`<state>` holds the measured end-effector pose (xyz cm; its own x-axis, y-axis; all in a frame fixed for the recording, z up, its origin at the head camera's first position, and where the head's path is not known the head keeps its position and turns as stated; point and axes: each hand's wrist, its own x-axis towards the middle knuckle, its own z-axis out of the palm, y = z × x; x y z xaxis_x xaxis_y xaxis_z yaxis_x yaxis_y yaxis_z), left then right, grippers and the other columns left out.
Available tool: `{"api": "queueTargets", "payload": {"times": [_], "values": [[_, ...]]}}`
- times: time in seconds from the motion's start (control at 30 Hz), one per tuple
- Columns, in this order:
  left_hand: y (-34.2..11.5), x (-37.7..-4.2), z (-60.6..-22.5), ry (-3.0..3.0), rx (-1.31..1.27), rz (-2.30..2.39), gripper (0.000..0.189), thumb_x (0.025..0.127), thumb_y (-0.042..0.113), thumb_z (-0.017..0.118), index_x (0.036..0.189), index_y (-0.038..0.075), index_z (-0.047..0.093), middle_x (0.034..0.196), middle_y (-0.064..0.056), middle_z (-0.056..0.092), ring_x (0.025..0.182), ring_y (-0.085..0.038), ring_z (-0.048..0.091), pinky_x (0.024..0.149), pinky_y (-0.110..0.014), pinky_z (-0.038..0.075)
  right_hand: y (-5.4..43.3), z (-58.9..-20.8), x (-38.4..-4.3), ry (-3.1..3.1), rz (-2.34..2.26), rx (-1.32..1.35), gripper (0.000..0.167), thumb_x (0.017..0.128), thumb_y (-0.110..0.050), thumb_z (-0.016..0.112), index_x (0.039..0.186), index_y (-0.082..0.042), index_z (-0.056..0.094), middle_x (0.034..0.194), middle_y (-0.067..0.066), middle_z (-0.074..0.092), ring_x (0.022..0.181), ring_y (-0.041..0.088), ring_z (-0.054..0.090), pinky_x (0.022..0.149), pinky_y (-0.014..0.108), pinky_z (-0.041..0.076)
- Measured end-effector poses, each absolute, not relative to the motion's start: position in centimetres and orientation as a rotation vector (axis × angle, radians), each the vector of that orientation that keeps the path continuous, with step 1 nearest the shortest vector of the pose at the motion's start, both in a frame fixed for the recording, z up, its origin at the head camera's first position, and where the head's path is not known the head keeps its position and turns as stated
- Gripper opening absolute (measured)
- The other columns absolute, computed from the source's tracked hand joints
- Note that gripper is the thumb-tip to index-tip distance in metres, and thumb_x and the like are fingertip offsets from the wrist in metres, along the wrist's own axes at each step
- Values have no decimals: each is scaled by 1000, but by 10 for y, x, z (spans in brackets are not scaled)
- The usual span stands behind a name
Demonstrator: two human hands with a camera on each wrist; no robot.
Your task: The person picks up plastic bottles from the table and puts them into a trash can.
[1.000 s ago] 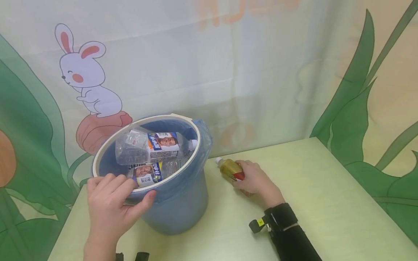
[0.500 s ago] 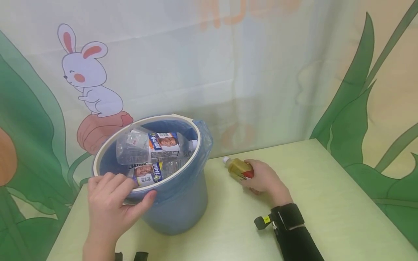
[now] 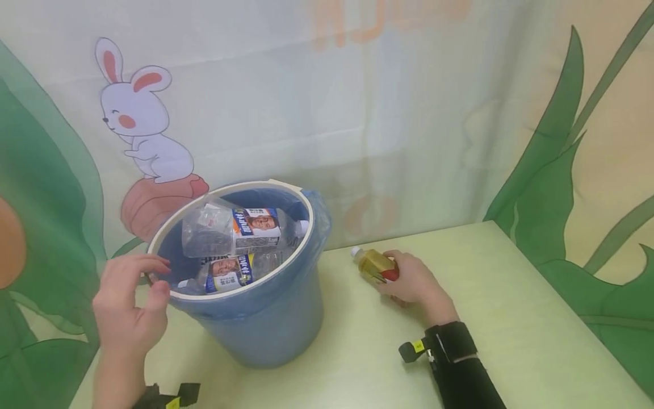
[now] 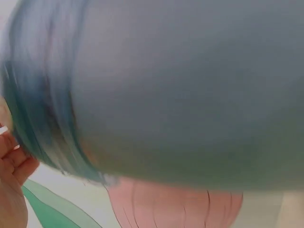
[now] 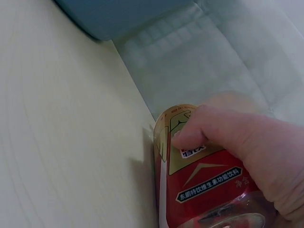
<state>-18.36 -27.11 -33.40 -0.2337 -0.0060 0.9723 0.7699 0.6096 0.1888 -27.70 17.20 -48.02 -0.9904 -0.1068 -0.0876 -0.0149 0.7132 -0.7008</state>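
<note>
My right hand (image 3: 416, 281) grips a small gold-and-red drink bottle (image 3: 375, 263) with a white cap, lying on its side on the table. In the right wrist view the thumb (image 5: 209, 128) presses across the label of this bottle (image 5: 204, 175). My left hand (image 3: 128, 301) is at the left rim of a blue trash bin (image 3: 276, 324), fingers bent over the edge and thumb beside it; whether it pinches the rim is unclear. Clear plastic bottles with printed labels lie inside, among them an upper bottle (image 3: 240, 230) and a lower bottle (image 3: 230, 275).
A blue bag liner (image 3: 319, 221) hangs over the bin's cream rim (image 3: 240, 184). The pale green table (image 3: 511, 295) ends at a cloth backdrop (image 3: 424, 113) printed with a rabbit and leaves. Black wrist cameras (image 3: 414, 349) are strapped to both arms.
My left hand has shifted left along the rim, uncovering part of the lower bottle, and its fingers are more bent. The right hand has slid slightly right with the drink bottle.
</note>
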Motion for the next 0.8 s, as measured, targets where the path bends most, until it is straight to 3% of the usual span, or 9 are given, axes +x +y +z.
{"api": "queueTargets", "payload": {"times": [0.13,0.23,0.33,0.43,0.53,0.6,0.7,0.8], "values": [[-297,-203,-337,-1721,-719,-838,71,113,50,49,82,-11,66,87,-33,66,114,-6,66,110,-24,42,174,-483,-277,2848,-1067,-136,83,90,-26,89,160,-11,48,124,15,64,101,30,64,71,35,58],[-311,-216,-342,-1777,-808,-849,67,114,45,45,83,-10,68,90,-33,68,125,-8,65,120,-33,39,176,-484,-279,2845,-1052,-174,83,91,-28,88,161,-12,47,124,14,63,100,28,64,70,34,58],[-316,-230,-349,-1808,-879,-837,70,116,46,39,77,-6,66,82,-27,67,118,-16,68,124,-39,36,181,-482,-277,2813,-1078,-188,84,92,-28,88,162,-12,46,126,15,63,90,26,67,65,34,59],[-315,-244,-354,-1759,-919,-831,78,116,55,32,67,0,57,71,-21,63,97,-30,68,123,-40,39,188,-476,-269,2797,-1071,-185,84,92,-29,87,163,-10,45,128,16,63,85,24,68,64,35,59],[-307,-253,-355,-1636,-956,-892,78,114,58,35,60,4,47,60,-13,51,73,-34,54,114,-36,47,198,-467,-260,2810,-1042,-155,84,93,-30,87,163,-8,45,130,16,64,89,26,67,68,37,60],[-301,-257,-353,-1551,-990,-943,77,114,57,40,57,6,42,57,-9,44,65,-32,46,99,-31,51,207,-458,-254,2849,-1018,-134,84,94,-32,86,162,-7,45,133,17,65,99,28,66,77,39,61],[-293,-258,-350,-1471,-1022,-992,74,113,54,43,54,9,39,54,-3,35,58,-26,35,73,-28,37,218,-438,-243,2902,-1047,-104,83,95,-36,84,163,-7,44,137,19,64,111,33,66,87,47,61],[-287,-256,-350,-1437,-1023,-1010,72,112,51,43,54,10,39,53,-1,33,56,-23,28,66,-33,23,224,-407,-228,2956,-1116,-86,84,96,-42,83,163,-10,44,138,20,64,117,37,65,88,49,62]]}}
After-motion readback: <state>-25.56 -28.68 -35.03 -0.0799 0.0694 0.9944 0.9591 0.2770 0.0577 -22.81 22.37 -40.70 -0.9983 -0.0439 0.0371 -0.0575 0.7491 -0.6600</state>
